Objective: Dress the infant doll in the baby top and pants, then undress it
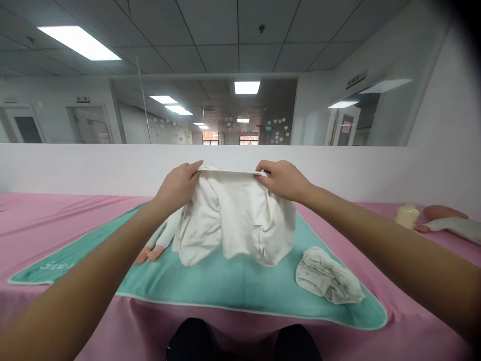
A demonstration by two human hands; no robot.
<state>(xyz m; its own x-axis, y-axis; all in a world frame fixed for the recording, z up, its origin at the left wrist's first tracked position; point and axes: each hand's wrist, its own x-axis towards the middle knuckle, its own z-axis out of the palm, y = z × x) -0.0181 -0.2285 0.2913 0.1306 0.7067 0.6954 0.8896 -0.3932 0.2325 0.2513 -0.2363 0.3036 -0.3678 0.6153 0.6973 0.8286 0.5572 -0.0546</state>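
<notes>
My left hand and my right hand hold up a small white baby garment by its top edge, one at each end. The edge is stretched straight between them and the cloth hangs down in folds over a teal towel. Thumb and fingers of both hands are pinched on the fabric. Behind the garment, at its left, a doll's legs show on the towel; the rest of the doll is hidden. To the right lies a crumpled white patterned cloth.
The towel lies on a pink table cover. At the far right are a cream-coloured container and another doll-like figure in pale clothing. A low white wall with glass above it stands behind the table.
</notes>
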